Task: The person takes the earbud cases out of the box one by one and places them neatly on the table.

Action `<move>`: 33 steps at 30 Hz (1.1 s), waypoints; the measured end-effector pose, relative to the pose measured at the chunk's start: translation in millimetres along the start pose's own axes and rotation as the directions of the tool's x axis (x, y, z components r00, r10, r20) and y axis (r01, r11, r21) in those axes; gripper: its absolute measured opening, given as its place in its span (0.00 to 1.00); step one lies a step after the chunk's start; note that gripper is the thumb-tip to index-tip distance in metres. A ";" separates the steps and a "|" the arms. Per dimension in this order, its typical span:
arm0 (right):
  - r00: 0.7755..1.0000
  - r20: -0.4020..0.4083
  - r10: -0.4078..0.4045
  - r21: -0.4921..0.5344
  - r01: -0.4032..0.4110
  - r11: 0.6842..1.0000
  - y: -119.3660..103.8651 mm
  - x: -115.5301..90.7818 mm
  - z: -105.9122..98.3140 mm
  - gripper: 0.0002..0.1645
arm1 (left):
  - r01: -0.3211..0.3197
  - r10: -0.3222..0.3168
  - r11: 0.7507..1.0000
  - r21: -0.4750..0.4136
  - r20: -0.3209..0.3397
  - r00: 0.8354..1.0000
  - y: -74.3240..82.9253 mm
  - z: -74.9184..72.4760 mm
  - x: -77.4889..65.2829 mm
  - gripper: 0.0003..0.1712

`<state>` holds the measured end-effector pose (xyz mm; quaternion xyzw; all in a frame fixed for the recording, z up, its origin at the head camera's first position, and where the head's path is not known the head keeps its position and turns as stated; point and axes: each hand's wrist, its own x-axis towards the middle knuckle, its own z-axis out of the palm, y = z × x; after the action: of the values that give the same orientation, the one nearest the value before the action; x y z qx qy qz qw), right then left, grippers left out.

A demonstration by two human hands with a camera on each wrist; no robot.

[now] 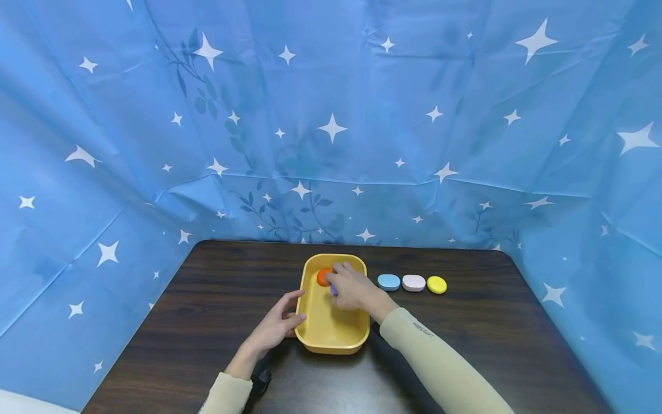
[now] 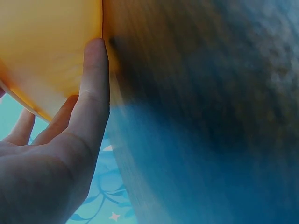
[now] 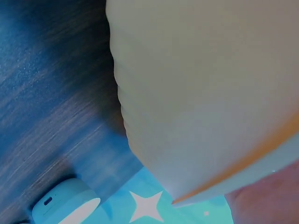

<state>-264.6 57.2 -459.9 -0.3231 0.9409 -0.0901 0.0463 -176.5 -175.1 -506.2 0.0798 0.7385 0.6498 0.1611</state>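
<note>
A yellow plastic bin (image 1: pixel 331 339) stands on the dark table. My left hand (image 1: pixel 276 328) touches its left side, with thumb and fingertips at the rim. In the left wrist view, the extended fingers of the left hand (image 2: pixel 70 126) lie against the outer wall of the bin (image 2: pixel 42 42). My right hand (image 1: pixel 353 290) reaches down inside the bin and pinches a small purple rounded case (image 1: pixel 333 290), mostly covered by the fingers. Beside it in the bin sits an orange rounded case (image 1: pixel 323 277). In the right wrist view the bin's wall (image 3: pixel 201 93) hides most of the hand.
Right of the bin, a blue rounded case (image 1: pixel 388 282), a pale pink one (image 1: pixel 414 283) and a yellow one (image 1: pixel 437 285) stand in a row. The blue case (image 3: pixel 65 200) shows a small slot. A blue star-patterned curtain (image 1: pixel 331 155) hangs behind the table (image 1: pixel 233 276).
</note>
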 end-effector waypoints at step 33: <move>0.987 -0.153 -0.055 -0.019 0.053 0.998 -1.5 -27.7 -10.7 0.16 | 0.006 -0.006 1.000 0.017 -0.017 1.000 5.5 2.0 -2.8 0.36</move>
<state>-243.5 74.6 -448.3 -0.3411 0.9332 -0.1091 -0.0312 -173.7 -173.4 -500.5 0.0734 0.7457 0.6436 0.1561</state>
